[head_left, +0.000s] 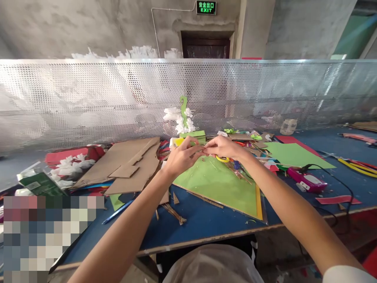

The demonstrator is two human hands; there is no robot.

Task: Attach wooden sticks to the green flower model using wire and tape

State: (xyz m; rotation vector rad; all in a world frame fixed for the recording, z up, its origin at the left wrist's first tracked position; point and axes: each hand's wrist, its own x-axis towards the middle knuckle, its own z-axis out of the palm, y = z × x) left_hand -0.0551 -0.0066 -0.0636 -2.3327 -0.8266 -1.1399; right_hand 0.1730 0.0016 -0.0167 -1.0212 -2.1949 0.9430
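Observation:
My left hand [183,154] and my right hand [224,147] meet fingertip to fingertip above a green sheet [218,182] on the blue table. Both are closed in a pinch. Whatever lies between the fingers is too small to make out. Just under my right hand sit the yellow handles of scissors [223,159], partly covered. Behind my hands stands a green paper piece with a curled top [184,108], with white crumpled tufts [185,125] about it. A light green box-like strip [196,136] is at its foot.
Cardboard sheets [132,157] lie on the left, with a blue pen [118,212] in front. To the right are green paper [297,153], a purple corded device [308,181], yellow-handled pliers [353,167] and a glass jar [288,126]. A perforated metal screen [103,102] closes off the back.

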